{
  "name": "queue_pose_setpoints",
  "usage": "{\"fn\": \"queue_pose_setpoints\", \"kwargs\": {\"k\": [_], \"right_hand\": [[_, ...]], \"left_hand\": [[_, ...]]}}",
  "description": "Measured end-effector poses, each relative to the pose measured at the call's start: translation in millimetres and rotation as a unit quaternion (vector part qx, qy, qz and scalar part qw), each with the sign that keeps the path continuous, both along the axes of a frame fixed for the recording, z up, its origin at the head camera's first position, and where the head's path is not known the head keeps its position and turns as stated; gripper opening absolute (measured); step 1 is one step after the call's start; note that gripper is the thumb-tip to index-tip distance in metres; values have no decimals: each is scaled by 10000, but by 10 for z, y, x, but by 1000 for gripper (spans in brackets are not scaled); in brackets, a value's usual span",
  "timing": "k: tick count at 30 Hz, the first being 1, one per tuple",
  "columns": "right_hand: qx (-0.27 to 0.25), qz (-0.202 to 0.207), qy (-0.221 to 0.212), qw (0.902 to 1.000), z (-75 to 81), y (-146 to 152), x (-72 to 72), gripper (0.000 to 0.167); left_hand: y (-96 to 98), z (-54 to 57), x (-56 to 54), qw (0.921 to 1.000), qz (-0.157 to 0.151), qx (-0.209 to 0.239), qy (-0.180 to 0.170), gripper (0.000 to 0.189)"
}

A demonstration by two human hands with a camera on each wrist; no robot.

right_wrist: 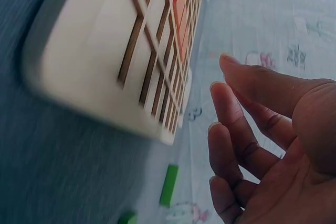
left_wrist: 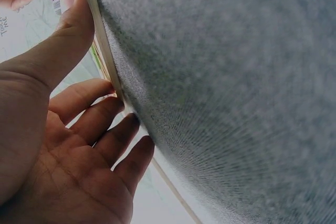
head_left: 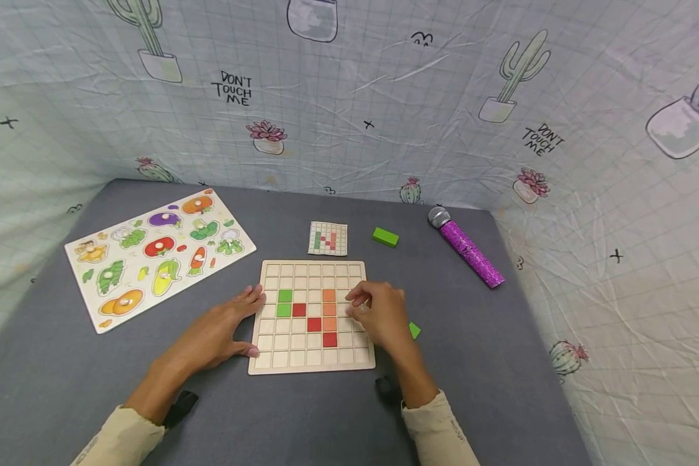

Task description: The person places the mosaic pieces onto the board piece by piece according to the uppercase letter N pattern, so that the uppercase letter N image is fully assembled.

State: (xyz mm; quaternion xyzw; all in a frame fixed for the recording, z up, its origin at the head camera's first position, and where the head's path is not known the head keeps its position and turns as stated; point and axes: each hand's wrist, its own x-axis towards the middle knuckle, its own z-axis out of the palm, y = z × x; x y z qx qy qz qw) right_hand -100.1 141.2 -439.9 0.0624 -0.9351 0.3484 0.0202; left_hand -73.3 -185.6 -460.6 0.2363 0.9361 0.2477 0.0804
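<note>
A wooden grid board (head_left: pixel 311 358) lies on the table, with two green tiles (head_left: pixel 284 303), three red tiles (head_left: pixel 314 324) and a column of orange tiles (head_left: pixel 329 309) in its squares. My left hand (head_left: pixel 224 330) rests at the board's left edge, fingertips and thumb touching the rim, as the left wrist view also shows. Over the right part of the grid is my right hand (head_left: pixel 380 312), its fingers loosely bent. In the right wrist view a gap shows between thumb and index finger, with nothing held. A green piece (head_left: pixel 414 331) is partly hidden behind the right wrist.
A small pattern card (head_left: pixel 327 239) lies behind the board, with a green block (head_left: pixel 386 237) to its right. Farther right is a glittery purple microphone (head_left: pixel 468 249). A vegetable puzzle board (head_left: pixel 160 259) lies at the left. A printed cloth (head_left: pixel 349 97) hangs behind the table.
</note>
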Motion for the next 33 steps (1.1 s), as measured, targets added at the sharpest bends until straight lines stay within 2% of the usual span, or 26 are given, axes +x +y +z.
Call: {"fn": "queue_pose_setpoints", "kwargs": {"k": [10, 19, 28, 33], "right_hand": [[-83, -371, -132, 9992, -92, 345, 37, 19], [-148, -634, -217, 9976, -114, 621, 62, 23], [242, -667, -78, 9975, -132, 821, 65, 28], [510, -574, -194, 9969, -139, 867, 71, 29]], "left_hand": [[13, -3, 0, 9999, 60, 22, -104, 106], [9, -8, -1, 10000, 44, 23, -57, 106], [11, 12, 1, 10000, 61, -38, -54, 107], [4, 7, 2, 10000, 6, -34, -3, 106]]}}
